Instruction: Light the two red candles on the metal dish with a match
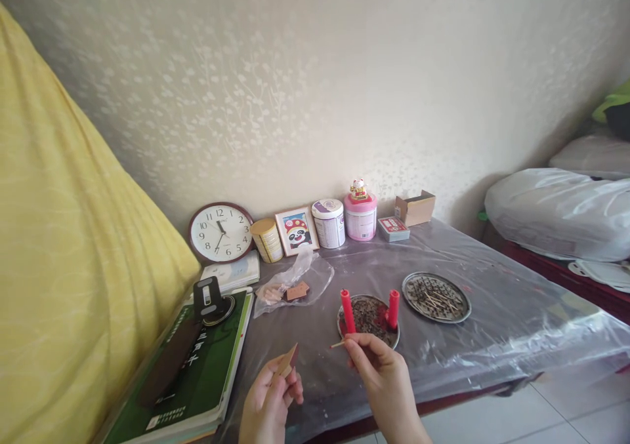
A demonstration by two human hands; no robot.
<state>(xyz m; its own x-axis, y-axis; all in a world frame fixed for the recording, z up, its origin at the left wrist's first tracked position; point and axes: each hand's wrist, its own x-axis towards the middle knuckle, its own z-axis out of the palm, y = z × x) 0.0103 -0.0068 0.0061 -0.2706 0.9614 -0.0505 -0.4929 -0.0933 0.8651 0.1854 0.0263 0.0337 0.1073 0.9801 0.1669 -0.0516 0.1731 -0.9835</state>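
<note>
My left hand (pixel 270 395) is closed around a small matchbox (pixel 288 360), held on edge near the table's front edge. My right hand (pixel 378 372) pinches a thin wooden match (pixel 337 345), its tip pointing left toward the matchbox, a short gap between them. Just beyond my right hand stands a round metal plate (pixel 369 315) with dark residue and two short red candles, one at the left (pixel 347 311) and one at the right (pixel 393 309), both upright and unlit.
A second metal plate (pixel 436 296) with used matches lies to the right. A plastic bag (pixel 294 285), green books (pixel 197 365), a wall clock (pixel 220 232), tins, a framed picture and boxes line the back. Plastic sheeting covers the table (pixel 492 313). Yellow fabric (pixel 73 267) hangs at left.
</note>
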